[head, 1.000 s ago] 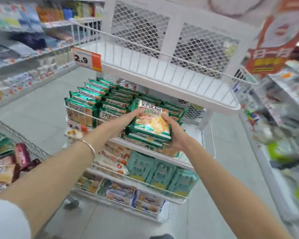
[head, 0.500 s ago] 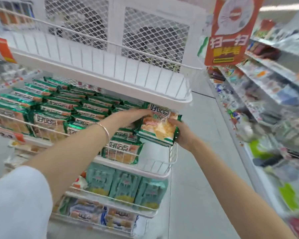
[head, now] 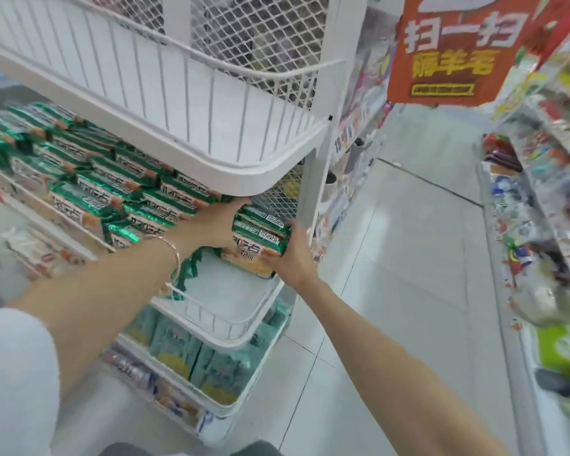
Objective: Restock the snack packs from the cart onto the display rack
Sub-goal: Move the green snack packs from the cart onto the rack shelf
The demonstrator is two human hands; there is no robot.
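A small stack of green snack packs (head: 259, 233) lies at the back right of the white display rack's second tier (head: 231, 327). My left hand (head: 216, 223) presses against the stack's left side, a bracelet on its wrist. On the right side, my right hand (head: 293, 255) grips the same stack. Rows of matching green packs (head: 89, 179) fill the left part of this tier. The cart is out of view.
The rack's top tier (head: 211, 159) is a bare white wire basket just above my hands. Teal packs (head: 191, 350) fill the lower tier. An orange sign (head: 451, 51) hangs top right. Crowded store shelves (head: 540, 199) line the right side of the grey-tiled aisle.
Both hands have carried the packs further right and deeper into the second tier, under the top basket. The view has swung right and closer to the rack.
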